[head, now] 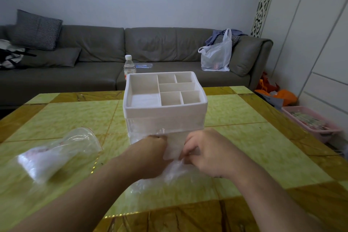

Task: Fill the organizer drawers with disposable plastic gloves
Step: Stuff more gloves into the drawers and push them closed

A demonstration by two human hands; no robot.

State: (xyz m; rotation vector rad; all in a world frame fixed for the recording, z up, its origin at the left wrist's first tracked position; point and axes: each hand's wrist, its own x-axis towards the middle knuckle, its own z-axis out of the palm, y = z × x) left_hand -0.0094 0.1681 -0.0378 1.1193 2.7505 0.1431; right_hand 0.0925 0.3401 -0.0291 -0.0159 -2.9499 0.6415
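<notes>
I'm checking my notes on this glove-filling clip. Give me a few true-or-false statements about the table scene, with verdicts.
1. The organizer has open compartments on top. True.
2. Both hands work at the organizer's front. True: left hand, right hand.
3. The clear bag of gloves lies right of the organizer. False: it lies to its left on the table.
4. The water bottle stands in a top compartment. False: it stands behind the organizer.
5. The top compartments are packed with gloves. False: they look empty.
</notes>
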